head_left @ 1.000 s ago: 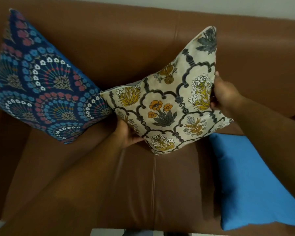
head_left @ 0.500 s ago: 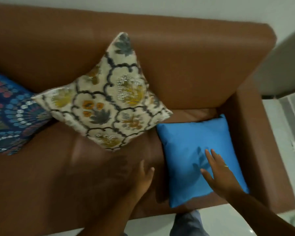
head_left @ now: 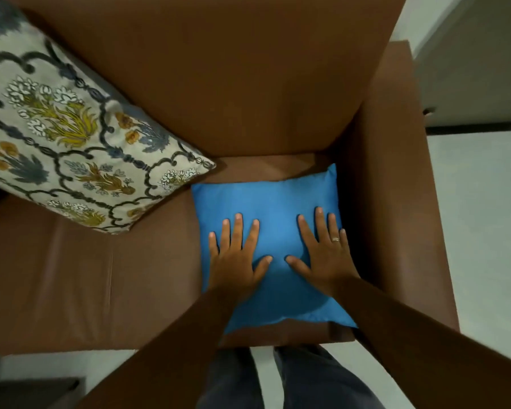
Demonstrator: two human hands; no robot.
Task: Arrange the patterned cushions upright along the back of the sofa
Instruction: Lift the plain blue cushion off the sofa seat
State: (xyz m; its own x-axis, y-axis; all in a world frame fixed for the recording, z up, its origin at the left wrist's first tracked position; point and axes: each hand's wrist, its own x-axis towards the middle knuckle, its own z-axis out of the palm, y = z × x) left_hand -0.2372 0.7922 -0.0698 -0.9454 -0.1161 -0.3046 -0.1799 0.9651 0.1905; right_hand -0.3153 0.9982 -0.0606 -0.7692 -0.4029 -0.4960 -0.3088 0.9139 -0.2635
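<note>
Leaning the floral cushion against the sofa back was done, while your left hand and right hand pressed flat, fingers spread wide, gripping nothing, on the blue cushion lying near right.

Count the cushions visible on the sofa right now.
2. A floral cushion leans against the sofa back at left. A plain blue cushion lies flat on the seat by the armrest, under both hands. Others may sit outside the frame to the left.

bare seat left, armrest hemming blue cushion
</note>
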